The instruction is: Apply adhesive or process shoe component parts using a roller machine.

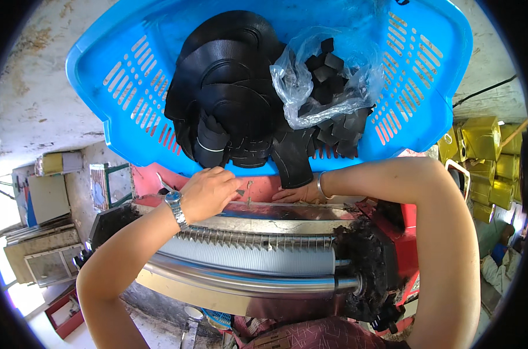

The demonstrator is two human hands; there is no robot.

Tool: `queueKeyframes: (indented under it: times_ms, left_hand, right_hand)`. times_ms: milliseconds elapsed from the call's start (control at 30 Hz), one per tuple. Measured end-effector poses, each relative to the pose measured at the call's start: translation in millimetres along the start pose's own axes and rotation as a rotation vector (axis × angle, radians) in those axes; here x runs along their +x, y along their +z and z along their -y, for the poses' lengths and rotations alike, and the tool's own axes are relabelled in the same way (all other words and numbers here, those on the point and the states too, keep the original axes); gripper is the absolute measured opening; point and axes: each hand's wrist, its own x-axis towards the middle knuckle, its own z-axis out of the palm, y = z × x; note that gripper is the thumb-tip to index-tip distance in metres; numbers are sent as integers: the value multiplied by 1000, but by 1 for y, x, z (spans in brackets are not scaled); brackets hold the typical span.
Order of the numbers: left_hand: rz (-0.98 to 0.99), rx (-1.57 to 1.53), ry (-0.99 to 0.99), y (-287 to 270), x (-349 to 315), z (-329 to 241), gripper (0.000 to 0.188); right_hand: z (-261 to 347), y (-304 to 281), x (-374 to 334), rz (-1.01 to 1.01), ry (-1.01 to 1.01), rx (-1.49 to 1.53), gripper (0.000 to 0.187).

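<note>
My left hand (210,187), with a metal watch at the wrist, is bent over the machine's red top by the basket's near edge. Its fingers are curled together, and a small dark scrap (240,192) shows at their tips; what they hold is hidden. My right hand (302,192), a bangle at its wrist, lies low on the red top with fingers stretched out flat, partly covered by a black leather piece (293,164) hanging over the basket rim. Before my forearms is a roller machine (246,257) with a ribbed roller, a toothed bar and a steel rod.
The blue plastic basket (121,131) holds stacked black leather pieces (232,70), a tied black bundle (211,142) and a clear plastic bag (302,107) of small black pieces. Yellow tins (482,145) stand at right. A framed panel (54,264) is at left.
</note>
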Motion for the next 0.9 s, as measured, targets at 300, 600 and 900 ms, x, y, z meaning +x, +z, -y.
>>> queueKeyframes:
  times_ms: [300, 600, 900]
  left_hand:
    - [468, -302, -271, 25, 7, 16, 33]
    - [655, -319, -476, 26, -4, 24, 51]
    - [-392, -173, -730, -56, -16, 39, 14]
  right_hand:
    - [20, -9, -95, 55, -180, -474, 46]
    - [83, -104, -75, 154, 457, -113, 34]
    - [82, -187, -168, -273, 976, -972, 39]
